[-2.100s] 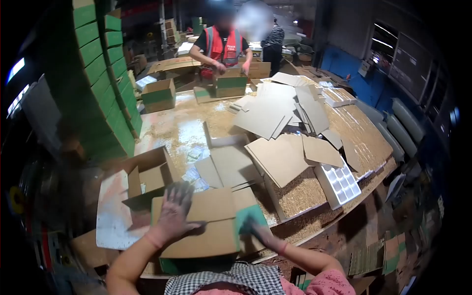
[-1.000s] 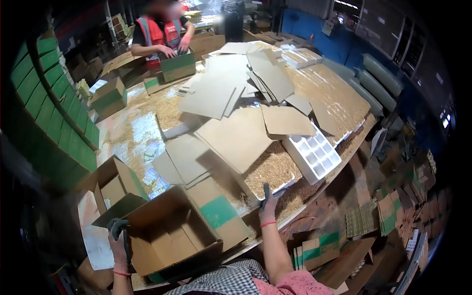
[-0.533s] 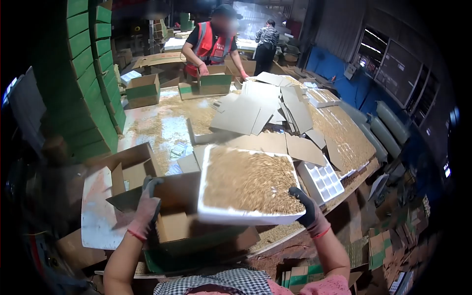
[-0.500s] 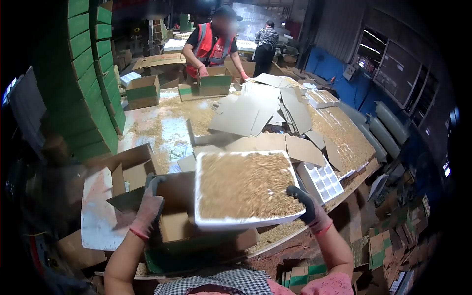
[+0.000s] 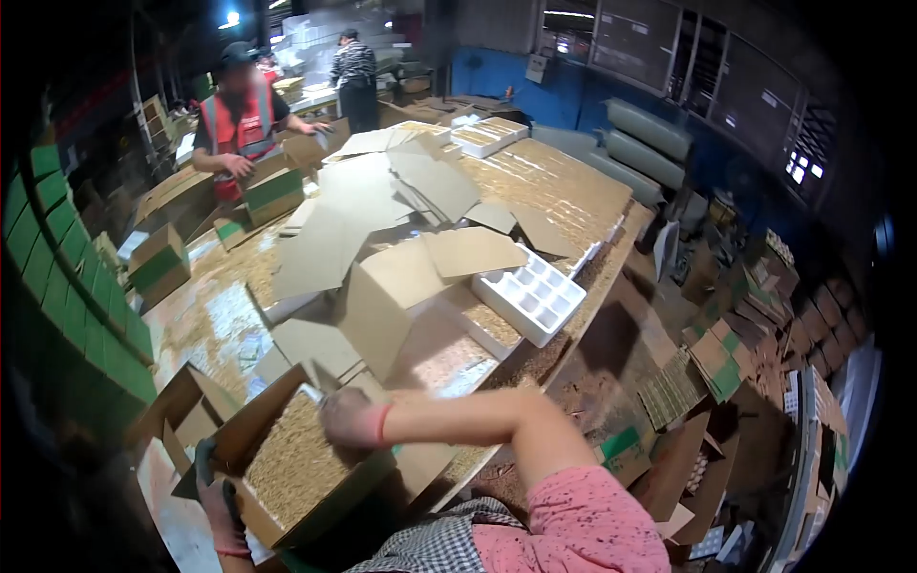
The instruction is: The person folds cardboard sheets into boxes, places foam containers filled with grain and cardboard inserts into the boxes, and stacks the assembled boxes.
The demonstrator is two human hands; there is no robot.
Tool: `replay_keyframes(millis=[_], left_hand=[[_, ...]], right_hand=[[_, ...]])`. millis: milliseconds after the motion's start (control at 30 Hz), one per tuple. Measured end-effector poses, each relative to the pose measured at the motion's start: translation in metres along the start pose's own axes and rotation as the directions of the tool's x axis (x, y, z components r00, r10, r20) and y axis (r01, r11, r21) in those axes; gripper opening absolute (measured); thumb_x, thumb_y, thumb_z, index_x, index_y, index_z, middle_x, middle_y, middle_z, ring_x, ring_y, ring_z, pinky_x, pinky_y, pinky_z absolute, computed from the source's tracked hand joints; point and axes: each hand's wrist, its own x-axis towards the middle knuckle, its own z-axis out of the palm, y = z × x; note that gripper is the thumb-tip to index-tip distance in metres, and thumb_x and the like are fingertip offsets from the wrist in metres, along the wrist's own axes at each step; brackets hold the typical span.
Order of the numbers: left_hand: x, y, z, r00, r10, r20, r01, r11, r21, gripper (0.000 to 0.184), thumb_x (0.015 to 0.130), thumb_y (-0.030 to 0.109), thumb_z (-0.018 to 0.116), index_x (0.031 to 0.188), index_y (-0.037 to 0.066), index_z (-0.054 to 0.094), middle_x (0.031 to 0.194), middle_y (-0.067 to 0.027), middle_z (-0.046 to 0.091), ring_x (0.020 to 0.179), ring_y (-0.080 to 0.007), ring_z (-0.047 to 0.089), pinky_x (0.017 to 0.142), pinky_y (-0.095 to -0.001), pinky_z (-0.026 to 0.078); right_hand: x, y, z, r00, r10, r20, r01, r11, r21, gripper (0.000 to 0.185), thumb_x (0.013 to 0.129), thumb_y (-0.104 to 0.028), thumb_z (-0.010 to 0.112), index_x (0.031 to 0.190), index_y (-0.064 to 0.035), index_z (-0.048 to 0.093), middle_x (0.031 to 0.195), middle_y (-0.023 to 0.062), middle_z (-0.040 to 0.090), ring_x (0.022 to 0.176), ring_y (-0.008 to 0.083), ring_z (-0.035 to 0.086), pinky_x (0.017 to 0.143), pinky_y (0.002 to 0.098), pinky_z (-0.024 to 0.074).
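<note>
A foam tray filled with grain-like husks (image 5: 298,460) sits tilted inside an open cardboard box with green sides (image 5: 355,497). My right hand (image 5: 351,418), in a dark-palmed glove, is closed on the tray's far right edge, inside the box; its fingertips are partly hidden. On the near left, my left hand (image 5: 218,501) grips the box's left wall, fingers bent over it. Another open box (image 5: 191,406) stands just beyond on the left. A white foam tray with square cells (image 5: 531,294) lies right of the cardboard sheets (image 5: 382,291).
Across the table, a person in a red vest (image 5: 239,124) handles a green-sided box (image 5: 274,196). A second person (image 5: 354,76) stands farther back. Green boxes (image 5: 67,286) are stacked at left. Cartons (image 5: 718,358) and an open box (image 5: 683,468) lie on the floor at right.
The husk-filled tray has moved from above the table down into the box. My right hand has moved left with it. The view has turned right, and a cardboard sheet now stands tilted.
</note>
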Motion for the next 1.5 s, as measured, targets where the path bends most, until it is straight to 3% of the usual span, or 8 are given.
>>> replay_keyframes(millis=[133,267,667,833,1000,1133,1367,1500], left_hand=[[0.007,-0.034,-0.020,0.989,-0.126,-0.071,0.135,0.981,0.136,0.053,0.075,0.004,0.044,0.128,-0.005,0.046,0.127,-0.0129,0.049,0.121,-0.0228,0.044,0.109,-0.0345,0.028],[0.025,0.011,0.018,0.975,0.062,-0.212,-0.010,0.971,0.238,0.056,0.086,-0.003,0.052,0.139,-0.001,0.037,0.140,-0.0125,0.042,0.132,-0.0237,0.037,0.109,-0.0356,0.029],[0.201,0.019,0.346,0.814,-0.454,0.362,0.097,0.721,0.686,0.121,0.073,0.061,0.069,0.145,-0.009,0.002,0.147,-0.0374,0.016,0.140,-0.0443,0.015,0.115,-0.0398,0.020],[0.213,-0.042,0.372,0.878,-0.446,0.174,0.279,0.773,0.570,0.096,0.074,0.025,0.061,0.144,-0.009,0.005,0.126,-0.0384,0.042,0.123,-0.0442,0.042,0.101,-0.0422,0.038],[0.229,-0.022,0.305,0.934,-0.271,0.233,0.022,0.695,0.719,0.027,0.078,0.020,0.057,0.091,-0.003,0.065,0.097,-0.0225,0.064,0.097,-0.0355,0.061,0.086,-0.0405,0.047],[0.229,0.001,0.246,0.938,-0.294,0.183,0.214,0.907,0.362,0.031,0.079,0.019,0.069,0.101,-0.002,0.062,0.082,-0.0080,0.067,0.071,-0.0162,0.065,0.065,-0.0296,0.052],[0.212,0.079,0.177,0.976,-0.167,0.142,0.149,0.980,0.128,0.034,0.091,0.016,0.062,0.117,-0.005,0.055,0.103,-0.0034,0.062,0.094,-0.0101,0.055,0.085,-0.0239,0.045],[0.185,0.085,0.117,0.993,-0.035,-0.115,0.074,0.931,0.357,0.032,0.097,0.021,0.053,0.117,-0.003,0.056,0.105,-0.0045,0.062,0.096,-0.0107,0.055,0.086,-0.0260,0.046]], right_hand=[[-0.084,0.056,-0.004,0.446,0.345,-0.826,-0.038,0.929,0.367,0.048,0.080,-0.028,0.064,0.120,-0.0027,0.054,0.124,0.0141,0.053,0.086,0.0268,0.062,0.056,0.0324,0.0515],[-0.227,0.194,0.114,0.293,0.893,0.342,-0.956,0.275,0.100,0.097,0.078,-0.072,0.052,0.141,-0.0005,0.033,0.139,0.0162,0.044,0.132,0.0280,0.039,0.112,0.0422,0.0254],[-0.337,0.172,-0.014,0.748,0.604,0.274,-0.662,0.651,0.371,0.083,0.064,-0.048,0.080,0.134,-0.0178,0.046,0.124,0.0116,0.050,0.124,0.0354,0.041,0.101,0.0458,0.0376],[-0.368,0.295,0.069,0.684,0.650,-0.332,-0.681,0.732,0.029,0.093,0.060,-0.025,0.084,0.139,-0.0163,0.036,0.138,0.0159,0.041,0.129,0.0386,0.037,0.106,0.0478,0.0316],[-0.334,0.514,0.110,-0.005,0.954,-0.300,-1.000,-0.009,-0.012,0.078,0.085,-0.040,0.064,0.144,-0.0026,0.029,0.142,0.0217,0.039,0.129,0.0361,0.041,0.104,0.0442,0.0362],[-0.151,0.409,0.042,0.593,0.560,-0.578,-0.428,0.828,0.362,0.067,0.083,-0.034,0.070,0.134,0.0004,0.044,0.133,0.0203,0.050,0.118,0.0339,0.053,0.101,0.0406,0.0421],[0.047,0.201,0.043,0.960,0.275,0.045,0.138,-0.607,0.783,0.051,0.090,-0.023,0.060,0.134,-0.0034,0.042,0.090,0.0013,0.055,0.071,0.0079,0.050,0.059,0.0202,0.0408],[0.073,0.210,0.028,0.910,0.404,-0.098,0.234,-0.303,0.924,0.031,0.088,-0.011,0.057,0.119,-0.0076,0.058,0.085,-0.0019,0.059,0.065,0.0029,0.048,0.055,0.0185,0.0398]])
